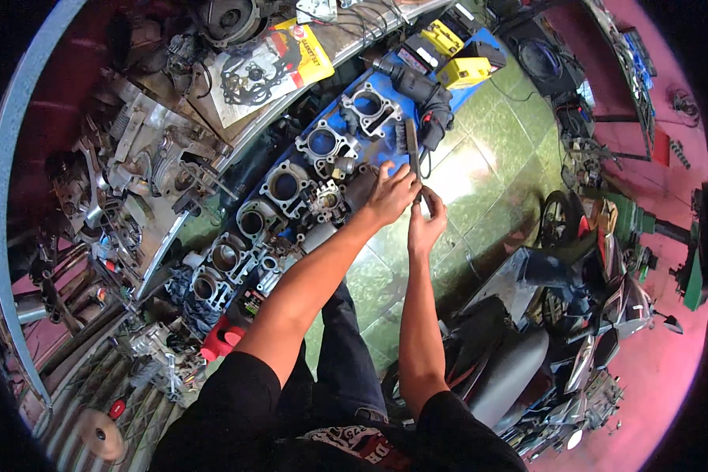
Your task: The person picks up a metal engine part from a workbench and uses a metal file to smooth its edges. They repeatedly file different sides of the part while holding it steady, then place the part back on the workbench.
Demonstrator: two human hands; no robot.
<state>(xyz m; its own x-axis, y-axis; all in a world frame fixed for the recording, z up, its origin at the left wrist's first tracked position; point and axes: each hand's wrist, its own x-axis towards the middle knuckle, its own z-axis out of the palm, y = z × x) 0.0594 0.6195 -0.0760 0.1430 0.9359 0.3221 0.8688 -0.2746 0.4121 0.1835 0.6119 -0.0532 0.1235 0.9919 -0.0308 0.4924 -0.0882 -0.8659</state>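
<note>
L hand (pixel 393 193) is clamped on the lower part of a dark brush (pixel 414 149), thumb & fingers wrapped; brush points up & away over the blue table (pixel 381 147), bristles facing L. R hand (pixel 427 220) is right below, fingers bent & touching the brush's lower end; can't tell if it's gripping or just steadying.

Around: metal cyl. blocks (pixel 339 146) in a row along the table, w/ a black corded tool (pixel 414 84) just past the brush.

Containers: clear packet (pixel 271 71) w/ yellow card, black gaskets inside, on the bench (pixel 354 50). Yellow box (pixel 464 72) at table's far end, contents unseen. Red container (pixel 222 340) nr L forearm, contents unseen. Dark plastic bag (pixel 190 308) at near end, contents hidden.

Hard to see: brush's lower end is covered by fingers; L forearm hides some parts behind it; bench clutter too jumbled to ID.
</note>
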